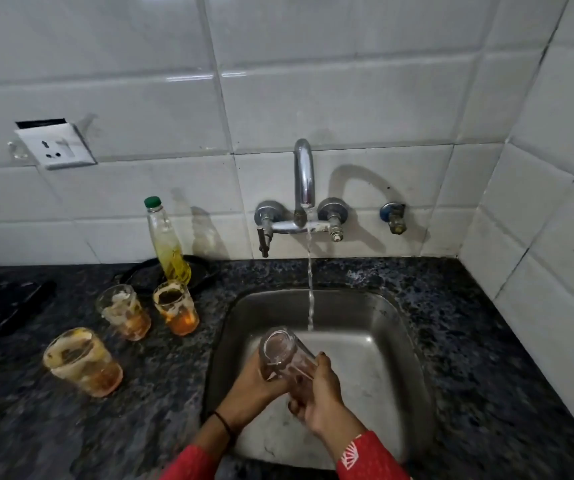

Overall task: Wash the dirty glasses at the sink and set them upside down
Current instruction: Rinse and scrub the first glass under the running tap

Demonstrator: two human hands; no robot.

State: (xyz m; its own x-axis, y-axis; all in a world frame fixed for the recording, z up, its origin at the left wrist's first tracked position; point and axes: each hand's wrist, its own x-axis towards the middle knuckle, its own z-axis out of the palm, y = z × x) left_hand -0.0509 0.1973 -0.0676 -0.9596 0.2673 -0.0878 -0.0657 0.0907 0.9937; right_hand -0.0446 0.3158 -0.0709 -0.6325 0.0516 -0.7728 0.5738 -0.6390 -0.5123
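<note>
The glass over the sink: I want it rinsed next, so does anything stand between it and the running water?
Nothing visible does. The glass, gripped by the left hand and right hand, tilts over the sink; the water stream falls just beyond its mouth, only open air between.

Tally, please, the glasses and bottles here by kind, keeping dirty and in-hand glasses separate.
Dirty clear glasses with orange residue, standing upright: 3
Clear glass held over the steel sink: 1
Clear plastic bottle, green cap: 1
Total: 5
</note>
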